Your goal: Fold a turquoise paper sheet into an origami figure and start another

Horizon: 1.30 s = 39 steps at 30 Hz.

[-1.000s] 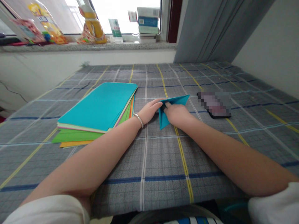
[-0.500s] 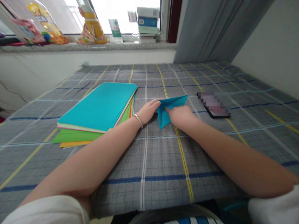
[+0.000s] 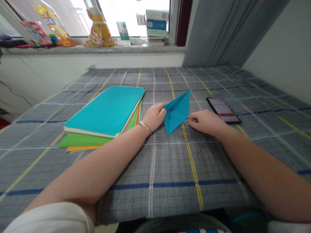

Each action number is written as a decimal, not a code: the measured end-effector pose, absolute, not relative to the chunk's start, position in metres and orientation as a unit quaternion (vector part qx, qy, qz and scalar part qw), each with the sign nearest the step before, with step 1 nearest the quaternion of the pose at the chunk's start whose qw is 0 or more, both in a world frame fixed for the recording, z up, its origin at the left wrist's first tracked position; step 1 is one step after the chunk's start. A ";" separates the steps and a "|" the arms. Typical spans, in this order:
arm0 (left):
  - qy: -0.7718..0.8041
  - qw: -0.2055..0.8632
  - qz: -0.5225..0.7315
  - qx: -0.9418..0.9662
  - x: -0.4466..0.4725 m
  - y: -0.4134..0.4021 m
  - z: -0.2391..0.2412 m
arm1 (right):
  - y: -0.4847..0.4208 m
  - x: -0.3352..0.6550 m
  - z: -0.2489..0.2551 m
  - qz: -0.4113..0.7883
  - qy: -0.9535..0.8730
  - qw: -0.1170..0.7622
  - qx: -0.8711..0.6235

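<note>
Folded blue paper (image 3: 177, 111) above plaid cloth (image 3: 175, 168), between paper stack (image 3: 104, 111) and phone (image 3: 225, 113), left hand (image 3: 153, 117) pinching its left edge, right hand (image 3: 204, 122) half-curled by its lower right edge, gripping or merely close, cannot tell.

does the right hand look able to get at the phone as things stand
Probably yes: the phone lies close beside the right hand, and nothing seems to block the way, though that hand is at the edge of the folded blue paper.
</note>
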<state>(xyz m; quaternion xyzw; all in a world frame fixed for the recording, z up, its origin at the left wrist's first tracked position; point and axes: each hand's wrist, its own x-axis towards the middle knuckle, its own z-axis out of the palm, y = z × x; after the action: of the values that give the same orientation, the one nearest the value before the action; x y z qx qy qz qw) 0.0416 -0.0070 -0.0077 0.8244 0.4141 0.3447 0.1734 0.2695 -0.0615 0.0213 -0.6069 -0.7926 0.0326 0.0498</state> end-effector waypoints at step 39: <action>0.347 0.013 0.200 0.916 0.039 -0.014 -0.017 | -0.051 0.266 0.002 -0.081 -0.826 0.209 -0.517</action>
<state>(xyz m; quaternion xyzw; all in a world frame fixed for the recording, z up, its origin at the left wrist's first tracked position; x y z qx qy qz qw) 0.0392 -0.0142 -0.0173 0.9161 0.3471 0.2004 0.0129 0.2663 -0.0510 0.0018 -0.5171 -0.8260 -0.0813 0.2090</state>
